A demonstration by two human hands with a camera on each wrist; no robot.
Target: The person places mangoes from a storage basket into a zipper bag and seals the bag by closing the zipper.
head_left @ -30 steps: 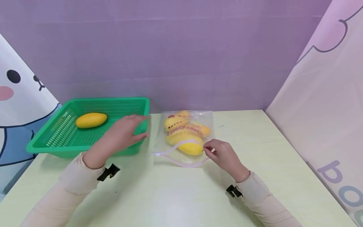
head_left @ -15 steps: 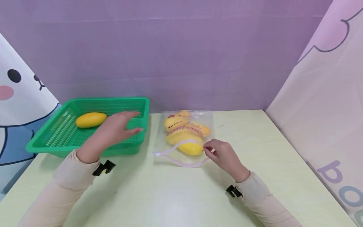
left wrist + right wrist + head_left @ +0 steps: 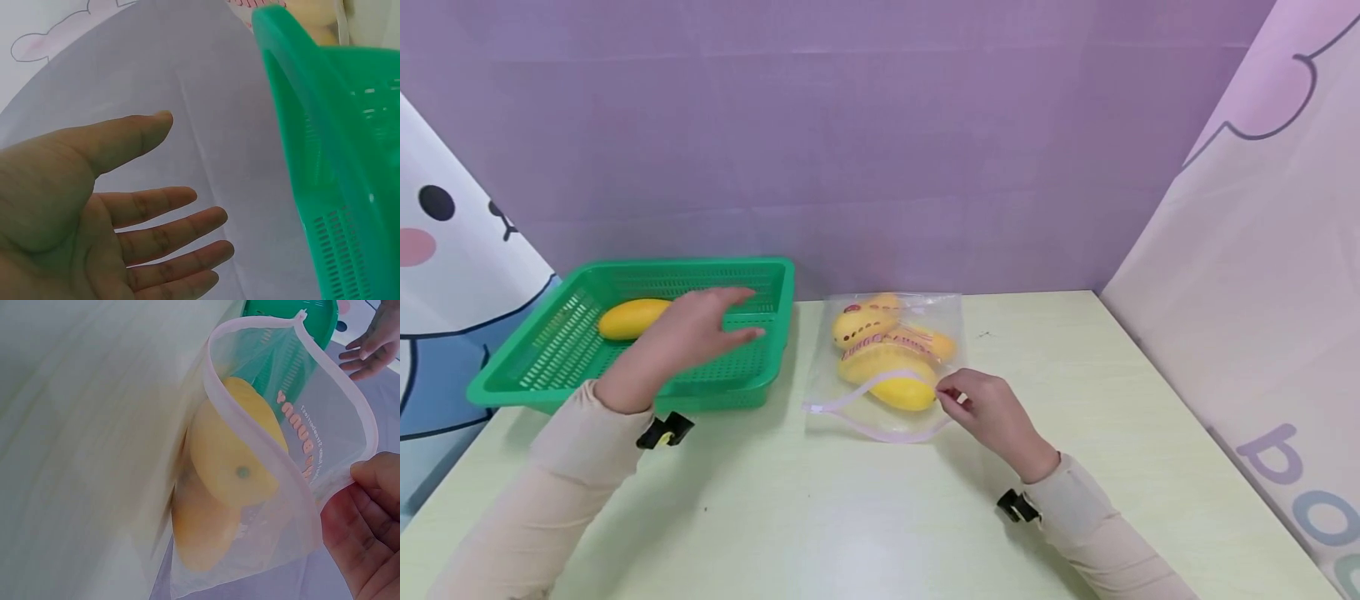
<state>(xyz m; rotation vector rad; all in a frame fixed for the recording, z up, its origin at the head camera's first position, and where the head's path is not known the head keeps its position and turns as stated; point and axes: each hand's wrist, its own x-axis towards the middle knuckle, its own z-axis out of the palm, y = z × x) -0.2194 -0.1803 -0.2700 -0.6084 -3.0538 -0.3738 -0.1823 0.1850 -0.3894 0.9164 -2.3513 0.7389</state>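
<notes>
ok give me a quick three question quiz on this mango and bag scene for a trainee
1. True or false: the left hand grips the mango in the basket.
2. What does the right hand pinch? A) the green basket B) the rim of the clear zip bag C) a sleeve
3. Fill in: the bag's mouth is ____.

Key
1. False: the fingers are straight and hold nothing, above the basket.
2. B
3. open, with mangoes inside.
</notes>
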